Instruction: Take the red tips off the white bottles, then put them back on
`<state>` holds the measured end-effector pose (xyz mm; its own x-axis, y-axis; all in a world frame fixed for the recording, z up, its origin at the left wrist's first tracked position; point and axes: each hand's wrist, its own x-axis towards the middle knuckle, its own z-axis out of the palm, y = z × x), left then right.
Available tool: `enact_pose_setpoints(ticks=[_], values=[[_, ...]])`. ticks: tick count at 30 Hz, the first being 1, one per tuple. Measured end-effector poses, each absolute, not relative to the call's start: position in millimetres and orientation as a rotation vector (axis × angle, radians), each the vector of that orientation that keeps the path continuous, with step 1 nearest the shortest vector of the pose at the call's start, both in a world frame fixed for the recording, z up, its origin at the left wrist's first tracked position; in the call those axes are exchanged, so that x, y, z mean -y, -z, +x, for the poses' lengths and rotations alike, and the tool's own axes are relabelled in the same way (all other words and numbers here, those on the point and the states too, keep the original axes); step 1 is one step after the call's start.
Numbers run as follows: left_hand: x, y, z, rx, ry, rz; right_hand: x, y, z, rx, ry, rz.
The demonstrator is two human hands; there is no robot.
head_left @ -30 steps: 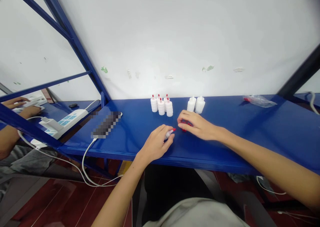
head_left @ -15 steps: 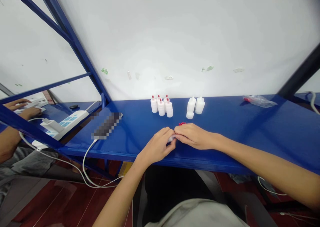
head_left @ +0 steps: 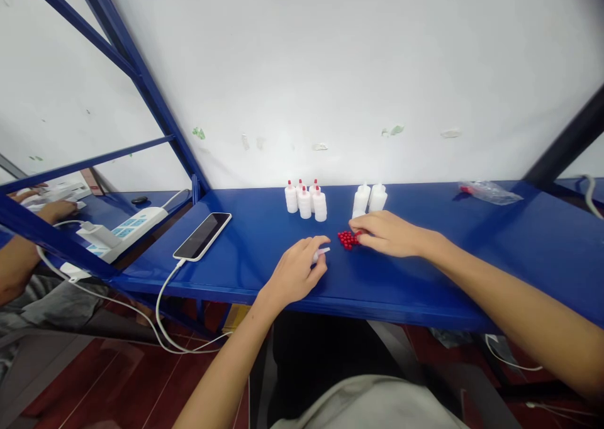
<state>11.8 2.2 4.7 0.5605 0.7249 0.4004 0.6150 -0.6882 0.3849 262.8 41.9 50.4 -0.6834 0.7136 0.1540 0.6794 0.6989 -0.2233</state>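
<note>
My left hand (head_left: pixel 301 267) is wrapped around a small white squeeze bottle (head_left: pixel 321 253), whose pointed nozzle pokes out to the right with no red tip on it. Most of that bottle is hidden by the fingers. At the right edge of a pile of small red caps (head_left: pixel 348 240), my right hand (head_left: pixel 387 233) has its thumb and fingertips pinched together over the caps. Several white bottles with red tips (head_left: pixel 304 202) stand upright behind the left hand. A few white bottles without red tips (head_left: pixel 377 197) stand behind the right hand, which partly covers one.
A phone (head_left: pixel 202 237) with a white charging cable lies to the left. Farther left are a power strip (head_left: pixel 127 228) and another person's hand (head_left: pixel 59 210) beyond the blue frame. A clear plastic bag (head_left: pixel 491 192) with something red lies at the back right of the blue table (head_left: pixel 448 228).
My right hand has left the nozzle in the left hand and moved right to the red caps, uncovering most of the pile. My left hand stays nearly in place with the bottle.
</note>
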Motion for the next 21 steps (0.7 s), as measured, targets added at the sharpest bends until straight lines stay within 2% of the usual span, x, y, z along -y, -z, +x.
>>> enact_pose_setpoints(ticks=[7,21], values=[[-1,-6,12,-1.141,-0.726,2.594,-35,-47,255,2.844,-0.018,-1.355],[-2,-5,12,-1.153,-0.694,2.622,-33,-45,254,2.819,-0.017,-1.371]])
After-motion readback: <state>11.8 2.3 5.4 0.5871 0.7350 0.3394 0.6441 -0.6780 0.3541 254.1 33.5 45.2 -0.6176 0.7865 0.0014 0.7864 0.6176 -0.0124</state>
